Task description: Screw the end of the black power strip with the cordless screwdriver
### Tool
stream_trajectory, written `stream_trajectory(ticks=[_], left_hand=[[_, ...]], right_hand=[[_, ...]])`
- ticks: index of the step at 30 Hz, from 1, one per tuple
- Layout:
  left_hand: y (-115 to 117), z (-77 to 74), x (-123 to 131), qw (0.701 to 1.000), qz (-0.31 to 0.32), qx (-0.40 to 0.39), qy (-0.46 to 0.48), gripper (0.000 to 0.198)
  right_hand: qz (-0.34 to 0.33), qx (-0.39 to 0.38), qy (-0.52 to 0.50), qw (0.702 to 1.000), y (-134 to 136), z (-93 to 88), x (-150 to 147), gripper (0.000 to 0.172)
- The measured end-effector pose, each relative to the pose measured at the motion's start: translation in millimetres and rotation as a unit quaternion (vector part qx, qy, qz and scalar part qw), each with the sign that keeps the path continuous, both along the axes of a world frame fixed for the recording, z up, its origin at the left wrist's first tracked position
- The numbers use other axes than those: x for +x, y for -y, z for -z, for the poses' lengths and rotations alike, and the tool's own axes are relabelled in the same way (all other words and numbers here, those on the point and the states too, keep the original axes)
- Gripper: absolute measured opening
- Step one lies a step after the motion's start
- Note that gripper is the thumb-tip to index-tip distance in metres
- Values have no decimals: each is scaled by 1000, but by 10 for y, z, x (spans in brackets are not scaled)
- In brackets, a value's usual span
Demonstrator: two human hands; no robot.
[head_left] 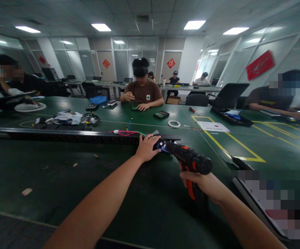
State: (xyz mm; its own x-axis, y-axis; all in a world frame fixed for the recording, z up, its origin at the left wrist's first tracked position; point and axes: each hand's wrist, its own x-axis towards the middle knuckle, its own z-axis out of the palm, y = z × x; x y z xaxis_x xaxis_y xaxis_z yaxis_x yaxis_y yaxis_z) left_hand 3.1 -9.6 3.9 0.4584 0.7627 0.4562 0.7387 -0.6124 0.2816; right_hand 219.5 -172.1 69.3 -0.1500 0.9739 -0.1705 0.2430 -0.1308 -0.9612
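Observation:
A long black power strip point(95, 137) runs across the table from the left, with small red marks along its side. My left hand point(148, 148) grips it near its right end, fingers over the top and thumb by a small lit display point(162, 145). Red and green wires point(129, 132) with a white connector lie on the strip beside my fingers. My right hand point(200, 181) is closed around the handle of a black and orange cordless drill point(191, 159). The drill points left toward the strip's end; its tip is hidden behind the display area.
Across the green table point(113, 193) a person point(144, 90) handles a small circuit board. A white ring point(174, 123), a screwdriver point(193, 110) and a black tray point(231, 117) lie beyond the strip. Bundled cables point(91, 119) sit to the left. Another person works at the right.

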Motion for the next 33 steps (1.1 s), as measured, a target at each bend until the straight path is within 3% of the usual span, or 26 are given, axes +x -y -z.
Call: stream_trajectory(ticks=[33], left_hand=[[8, -19, 6, 1000, -8, -6, -11, 66]], right_hand=[[0, 5, 8, 1000, 15, -49, -33, 22]])
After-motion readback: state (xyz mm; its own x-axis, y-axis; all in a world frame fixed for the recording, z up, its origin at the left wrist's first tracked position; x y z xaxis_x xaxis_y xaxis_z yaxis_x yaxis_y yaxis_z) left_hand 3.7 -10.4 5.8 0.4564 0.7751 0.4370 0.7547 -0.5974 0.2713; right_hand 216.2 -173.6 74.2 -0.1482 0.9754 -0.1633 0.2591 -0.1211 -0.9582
